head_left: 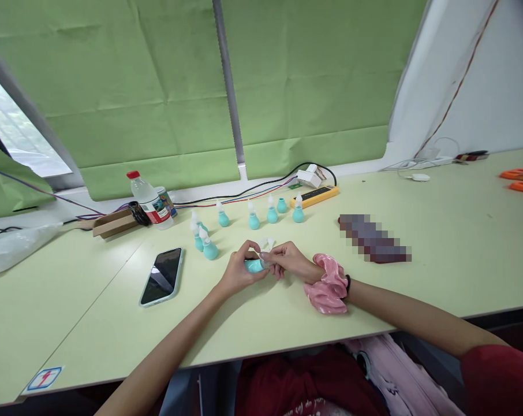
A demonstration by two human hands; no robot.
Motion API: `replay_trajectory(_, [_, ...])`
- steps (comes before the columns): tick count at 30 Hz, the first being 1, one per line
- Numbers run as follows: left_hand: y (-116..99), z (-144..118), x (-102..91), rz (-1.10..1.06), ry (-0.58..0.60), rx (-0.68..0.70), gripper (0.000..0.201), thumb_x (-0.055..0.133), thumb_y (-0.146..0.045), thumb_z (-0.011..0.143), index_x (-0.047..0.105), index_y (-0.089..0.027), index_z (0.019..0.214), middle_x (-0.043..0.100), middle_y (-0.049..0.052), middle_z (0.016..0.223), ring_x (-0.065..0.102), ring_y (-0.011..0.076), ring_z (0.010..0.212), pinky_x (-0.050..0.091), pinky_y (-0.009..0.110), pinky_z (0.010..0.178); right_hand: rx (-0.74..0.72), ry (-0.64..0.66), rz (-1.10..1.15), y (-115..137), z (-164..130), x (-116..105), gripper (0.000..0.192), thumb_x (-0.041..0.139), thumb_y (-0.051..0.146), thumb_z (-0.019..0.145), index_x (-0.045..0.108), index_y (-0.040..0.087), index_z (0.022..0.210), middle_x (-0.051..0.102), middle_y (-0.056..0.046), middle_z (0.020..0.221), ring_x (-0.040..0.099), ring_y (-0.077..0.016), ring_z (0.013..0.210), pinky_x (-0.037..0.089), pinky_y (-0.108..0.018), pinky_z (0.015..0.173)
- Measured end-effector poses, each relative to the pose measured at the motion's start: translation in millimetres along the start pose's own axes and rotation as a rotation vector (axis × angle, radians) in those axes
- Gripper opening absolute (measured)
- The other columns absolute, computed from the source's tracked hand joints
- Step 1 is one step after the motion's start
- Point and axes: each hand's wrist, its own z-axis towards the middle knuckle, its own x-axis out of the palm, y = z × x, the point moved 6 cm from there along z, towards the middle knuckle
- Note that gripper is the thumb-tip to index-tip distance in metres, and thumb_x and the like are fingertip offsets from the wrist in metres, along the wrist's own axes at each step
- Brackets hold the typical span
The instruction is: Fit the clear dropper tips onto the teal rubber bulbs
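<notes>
The pale green worktop [439, 254] carries one phone [161, 276] toward its left side, one water bottle [149, 205] near the far edge, and eight teal bulbs [209, 249] standing behind the hands. At the middle, left hand [238, 273] fingers grip a ninth bulb [253, 266]; right hand [290, 260] fingers pinch its clear tip [262, 260].

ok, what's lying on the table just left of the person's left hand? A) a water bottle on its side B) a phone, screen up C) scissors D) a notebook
B: a phone lies flat, dark screen up, on the table left of the left hand, which holds a teal bulb with the right hand.
</notes>
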Motion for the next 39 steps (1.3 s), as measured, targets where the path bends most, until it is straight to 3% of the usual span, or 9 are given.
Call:
replay_trajectory(5, [-2,-1,1.9,0.129,-0.004,0.057,0.026,0.057,-0.024,0.061,0.040,-0.020,0.081,0.054,-0.004,0.062,0.046,0.0086,0.053,0.037,0.019,0.053,0.113,-0.050,0.053,-10,1,0,0.040,0.060,0.047,0.062,0.051,0.011,0.048,0.048,0.002,0.035,0.044,-0.0046,0.031,0.031,-0.015,0.032])
replay_trajectory(10, [-4,0,1.8,0.181,-0.016,0.034,0.028,0.057,-0.026,0.062,0.045,-0.021,0.088,0.055,-0.004,0.059,0.047,0.0093,0.052,0.039,0.020,0.056,0.135,0.013,-0.040,-14,7,-2,0.044,0.053,0.050,0.068,0.052,0.011,0.050,0.048,0.001,0.037,0.041,-0.0044,0.030,0.030,-0.016,0.031])
replay_trajectory(14, [5,5,-4.6,0.127,-0.074,-0.041,0.033,0.059,-0.028,0.062,0.053,-0.019,0.093,0.059,-0.002,0.063,0.053,0.0112,0.057,0.042,0.022,0.061,-0.101,-0.107,-0.496,2,16,-21,0.051,0.031,0.048,0.082,0.061,0.009,0.070,0.059,-0.006,0.052,0.050,-0.0099,0.041,0.039,-0.020,0.039])
replay_trajectory(17, [21,7,-9.2,0.054,-0.110,-0.134,0.026,0.061,-0.031,0.060,0.060,-0.016,0.081,0.062,0.002,0.072,0.057,0.0152,0.067,0.044,0.024,0.064,-0.298,-0.220,-0.772,14,17,-34,0.031,0.036,0.027,0.083,0.055,0.016,0.104,0.059,-0.009,0.097,0.054,-0.0174,0.084,0.045,-0.027,0.065])
replay_trajectory(20, [34,8,-9.1,-0.044,-0.095,-0.209,0.023,0.062,-0.029,0.058,0.061,-0.014,0.075,0.064,0.005,0.076,0.058,0.0174,0.071,0.045,0.025,0.063,-0.419,-0.107,-1.154,13,20,-32,0.042,0.036,0.006,0.077,0.048,0.024,0.113,0.040,-0.004,0.125,0.036,-0.0206,0.107,0.040,-0.033,0.078])
replay_trajectory(23, [37,8,-7.7,-0.095,-0.077,-0.235,0.017,0.061,-0.025,0.057,0.059,-0.013,0.069,0.064,0.005,0.078,0.059,0.0177,0.072,0.045,0.025,0.063,-0.397,0.008,-1.372,2,24,-31,0.038,0.036,0.003,0.076,0.055,0.021,0.103,0.041,-0.005,0.122,0.034,-0.0212,0.106,0.039,-0.034,0.079])
replay_trajectory(29, [32,8,-5.4,-0.063,-0.046,-0.211,0.023,0.058,-0.018,0.057,0.061,-0.014,0.079,0.063,0.002,0.070,0.058,0.0147,0.065,0.045,0.024,0.061,-0.358,-0.020,-1.368,5,26,-38,0.026,0.038,0.009,0.077,0.061,0.016,0.089,0.052,-0.010,0.098,0.049,-0.0177,0.085,0.040,-0.028,0.070])
replay_trajectory(33, [38,8,-5.0,-0.097,-0.049,-0.262,0.020,0.060,-0.018,0.055,0.063,-0.013,0.074,0.065,0.006,0.082,0.058,0.0184,0.073,0.046,0.025,0.062,-0.333,-0.098,-1.301,11,21,-46,0.021,0.045,0.010,0.073,0.062,0.015,0.083,0.053,-0.011,0.093,0.053,-0.0185,0.077,0.039,-0.027,0.063])
replay_trajectory(39, [43,9,-5.3,-0.244,-0.053,-0.323,0.022,0.065,-0.022,0.052,0.062,-0.012,0.072,0.065,0.006,0.075,0.058,0.0157,0.062,0.045,0.022,0.050,-0.363,-0.085,-0.953,20,16,-36,0.025,0.043,0.032,0.079,0.058,0.013,0.086,0.060,-0.004,0.077,0.056,-0.0102,0.061,0.044,-0.021,0.056])
